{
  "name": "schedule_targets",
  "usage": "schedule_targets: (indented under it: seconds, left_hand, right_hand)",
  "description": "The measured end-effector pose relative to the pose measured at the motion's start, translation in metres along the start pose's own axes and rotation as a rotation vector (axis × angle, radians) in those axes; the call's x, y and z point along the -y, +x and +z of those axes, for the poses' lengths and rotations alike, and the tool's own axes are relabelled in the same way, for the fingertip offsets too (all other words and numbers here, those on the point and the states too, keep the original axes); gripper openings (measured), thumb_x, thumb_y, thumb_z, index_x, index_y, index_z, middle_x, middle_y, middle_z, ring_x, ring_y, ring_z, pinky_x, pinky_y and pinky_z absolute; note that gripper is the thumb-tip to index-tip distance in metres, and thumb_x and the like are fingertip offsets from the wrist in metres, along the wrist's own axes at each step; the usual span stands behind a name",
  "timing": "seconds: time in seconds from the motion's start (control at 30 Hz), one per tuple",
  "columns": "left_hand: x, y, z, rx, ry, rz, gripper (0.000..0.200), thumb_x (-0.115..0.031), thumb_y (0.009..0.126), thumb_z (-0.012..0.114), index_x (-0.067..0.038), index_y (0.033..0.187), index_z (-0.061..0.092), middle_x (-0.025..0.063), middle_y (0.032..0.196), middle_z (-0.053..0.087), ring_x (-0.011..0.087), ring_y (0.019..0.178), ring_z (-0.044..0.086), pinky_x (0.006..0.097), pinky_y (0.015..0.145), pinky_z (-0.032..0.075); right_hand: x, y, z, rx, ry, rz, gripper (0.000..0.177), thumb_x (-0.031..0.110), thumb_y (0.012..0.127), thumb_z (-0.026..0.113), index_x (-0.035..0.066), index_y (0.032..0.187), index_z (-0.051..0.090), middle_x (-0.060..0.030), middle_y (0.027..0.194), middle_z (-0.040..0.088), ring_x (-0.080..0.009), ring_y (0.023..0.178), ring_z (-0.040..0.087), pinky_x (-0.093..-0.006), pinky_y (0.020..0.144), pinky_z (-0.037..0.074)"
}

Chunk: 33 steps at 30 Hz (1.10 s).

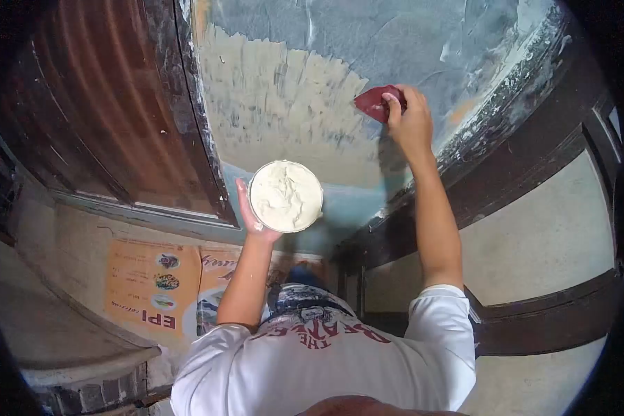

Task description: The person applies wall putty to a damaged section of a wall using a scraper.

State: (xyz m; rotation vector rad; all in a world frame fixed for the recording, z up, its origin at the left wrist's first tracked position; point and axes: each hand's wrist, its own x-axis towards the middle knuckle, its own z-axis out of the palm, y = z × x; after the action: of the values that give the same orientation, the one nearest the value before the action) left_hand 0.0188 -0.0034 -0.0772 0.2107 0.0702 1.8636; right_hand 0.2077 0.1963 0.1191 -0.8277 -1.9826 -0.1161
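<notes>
My left hand (254,213) cups a round tub of cream-coloured putty (286,196) from its left side and below, fingers wrapped around it. The putty's surface is rough and swirled. Up and to the right, my right hand (412,123) pinches a dark red putty scraper (376,104), its edge against the wall or very near it. On the wall (395,41), a beige coat of putty (277,97) covers the left and lower part, streaked with grey. Bluish-grey bare surface shows above and to the right.
A brown wooden door (111,90) stands at the left. Dark wooden framing (527,163) with pale panels (534,229) runs along the right. An orange printed banner (152,284) lies on the floor, lower left.
</notes>
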Motion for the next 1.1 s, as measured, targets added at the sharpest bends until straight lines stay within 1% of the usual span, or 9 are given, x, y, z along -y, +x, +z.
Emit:
schedule_targets:
  seconds: [0.13, 0.3, 0.47, 0.57, 0.7, 0.8, 0.97, 1.07, 1.1]
  left_hand:
    - [0.000, -0.003, 0.003, -0.041, -0.021, 0.005, 0.097, -0.079, 0.092, 0.042, 0.001, 0.148, 0.047, 0.0206, 0.148, 0.054, 0.0404, 0.133, 0.054, 0.0578, 0.112, 0.042]
    - [-0.001, -0.005, 0.000, -0.036, 0.018, -0.016, 0.095, -0.078, 0.094, 0.038, -0.001, 0.149, 0.047, 0.0188, 0.148, 0.054, 0.0391, 0.135, 0.052, 0.0559, 0.114, 0.040]
    - [-0.003, -0.007, 0.004, -0.010, -0.016, 0.012, 0.095, -0.077, 0.093, 0.042, 0.001, 0.148, 0.047, 0.0203, 0.148, 0.053, 0.0403, 0.132, 0.054, 0.0580, 0.112, 0.043]
    - [-0.003, -0.008, 0.002, 0.123, -0.044, -0.021, 0.095, -0.077, 0.094, 0.042, 0.000, 0.149, 0.046, 0.0198, 0.149, 0.053, 0.0397, 0.133, 0.054, 0.0586, 0.111, 0.043]
    - [-0.004, -0.013, 0.009, 0.034, -0.074, 0.017, 0.094, -0.077, 0.094, 0.042, -0.001, 0.149, 0.046, 0.0197, 0.148, 0.053, 0.0402, 0.132, 0.054, 0.0604, 0.111, 0.043]
    - [-0.004, -0.013, 0.009, 0.008, -0.023, 0.027, 0.094, -0.078, 0.093, 0.041, -0.002, 0.149, 0.047, 0.0198, 0.147, 0.054, 0.0402, 0.131, 0.055, 0.0615, 0.110, 0.043]
    - [-0.004, -0.015, 0.008, 0.034, -0.018, 0.008, 0.095, -0.079, 0.093, 0.042, -0.002, 0.148, 0.048, 0.0193, 0.148, 0.054, 0.0403, 0.131, 0.055, 0.0620, 0.110, 0.043]
    - [-0.004, -0.016, 0.012, -0.019, -0.035, -0.005, 0.095, -0.079, 0.093, 0.042, -0.002, 0.148, 0.048, 0.0191, 0.147, 0.054, 0.0404, 0.131, 0.055, 0.0617, 0.110, 0.043]
    - [-0.004, -0.016, 0.014, -0.022, -0.039, -0.001, 0.095, -0.079, 0.093, 0.042, -0.002, 0.148, 0.048, 0.0191, 0.147, 0.054, 0.0404, 0.131, 0.055, 0.0617, 0.110, 0.043]
  right_hand:
    - [-0.008, 0.013, -0.010, -0.156, 0.109, 0.030, 0.021, 0.023, 0.093, 0.070, 0.006, 0.106, 0.070, -0.0127, 0.105, 0.070, -0.0361, 0.101, 0.063, -0.0448, 0.088, 0.050]
    - [-0.001, -0.002, -0.003, -0.003, 0.005, -0.048, 0.019, 0.023, 0.092, 0.069, 0.010, 0.106, 0.070, -0.0098, 0.106, 0.071, -0.0358, 0.100, 0.063, -0.0455, 0.086, 0.051]
    - [0.004, 0.016, -0.010, -0.096, -0.035, 0.032, 0.022, 0.024, 0.093, 0.069, 0.010, 0.108, 0.069, -0.0105, 0.106, 0.071, -0.0357, 0.102, 0.063, -0.0470, 0.086, 0.051]
    - [0.007, 0.020, -0.023, -0.104, 0.079, 0.089, 0.022, 0.025, 0.094, 0.068, 0.008, 0.108, 0.069, -0.0120, 0.107, 0.071, -0.0355, 0.102, 0.063, -0.0458, 0.086, 0.051]
    - [0.004, -0.001, -0.010, 0.033, 0.049, -0.014, 0.022, 0.025, 0.093, 0.068, 0.009, 0.107, 0.070, -0.0117, 0.107, 0.071, -0.0365, 0.102, 0.063, -0.0465, 0.087, 0.051]
    - [0.004, 0.000, 0.001, 0.018, -0.040, -0.006, 0.021, 0.024, 0.093, 0.068, 0.009, 0.107, 0.070, -0.0111, 0.108, 0.071, -0.0366, 0.102, 0.063, -0.0466, 0.087, 0.051]
    - [0.001, 0.025, -0.018, -0.161, 0.189, 0.093, 0.025, 0.025, 0.093, 0.072, 0.002, 0.103, 0.070, -0.0189, 0.099, 0.072, -0.0392, 0.091, 0.068, -0.0445, 0.081, 0.053]
    - [0.011, 0.008, -0.025, 0.028, 0.425, 0.100, 0.020, 0.017, 0.093, 0.072, 0.000, 0.103, 0.069, -0.0172, 0.096, 0.071, -0.0358, 0.087, 0.067, -0.0408, 0.080, 0.053]
    - [0.013, -0.002, -0.022, 0.085, 0.426, -0.015, 0.017, 0.013, 0.091, 0.072, 0.001, 0.103, 0.069, -0.0164, 0.096, 0.070, -0.0345, 0.088, 0.066, -0.0402, 0.081, 0.053]
